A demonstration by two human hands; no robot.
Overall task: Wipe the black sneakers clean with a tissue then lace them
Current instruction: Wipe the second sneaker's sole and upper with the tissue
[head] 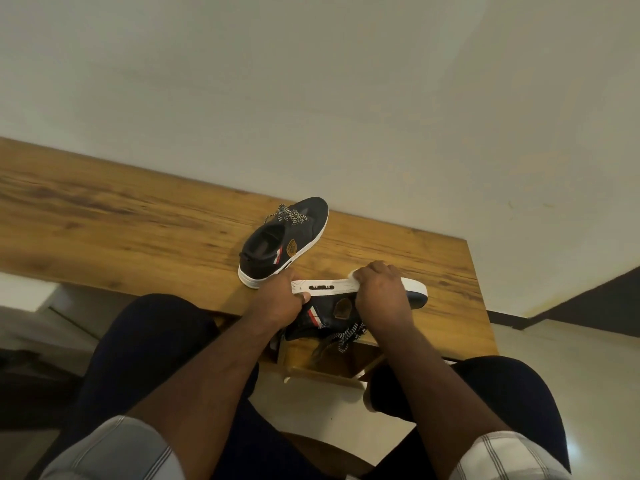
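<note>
One sneaker (287, 242) stands upright on the table (138, 216), toward its right end and near the wall (311, 98) behind. In front of it, at the near edge, the second sneaker (346, 299) lies tipped sole-up, between the left hand (280, 299) and right hand (381, 292).

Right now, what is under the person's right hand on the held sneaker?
The right hand presses a white tissue against the white sole of the held sneaker. Only a small corner of the tissue shows; the fingers cover the rest and the sole beneath.
</note>
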